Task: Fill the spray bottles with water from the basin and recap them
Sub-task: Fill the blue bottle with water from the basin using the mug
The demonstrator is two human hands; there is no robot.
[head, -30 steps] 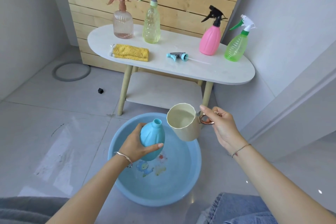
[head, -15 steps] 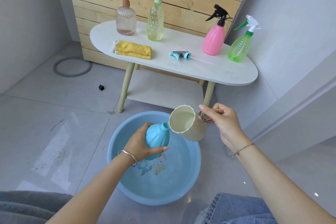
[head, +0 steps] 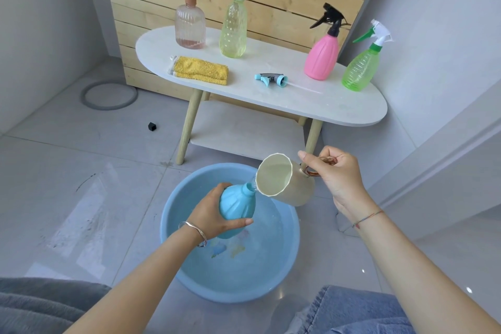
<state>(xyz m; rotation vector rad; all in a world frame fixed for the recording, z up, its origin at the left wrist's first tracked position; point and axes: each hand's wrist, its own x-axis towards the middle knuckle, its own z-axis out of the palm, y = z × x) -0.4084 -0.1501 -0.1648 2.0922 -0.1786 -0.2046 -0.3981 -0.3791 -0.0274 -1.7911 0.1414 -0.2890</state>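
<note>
**Water starts going into the blue bottle**

Nearest us, the basin (head: 169,228) sits on the floor tiles with clear water in it, and a printed figure shows through the bottom. Above it our left hand (head: 214,215) is wrapped round the belly of the uncapped blue bottle (head: 238,205), which leans with its neck towards the right. Our right hand (head: 337,175) pinches the copper-coloured handle of the cream cup (head: 296,191).

A second ago the cup was nearly level and apart from the neck. Now it is tipped well over with its rim at the bottle's mouth, and a thin run of water (head: 253,184) passes between them. We judge that filling has only begun, and any spill falls back into the basin.

Further off, on the white table (head: 339,107), the bottle's blue spray head (head: 271,79) lies on its side for recapping, near a folded yellow cloth (head: 200,70). Four capped bottles stand behind. We cannot tell how full they are.
</note>
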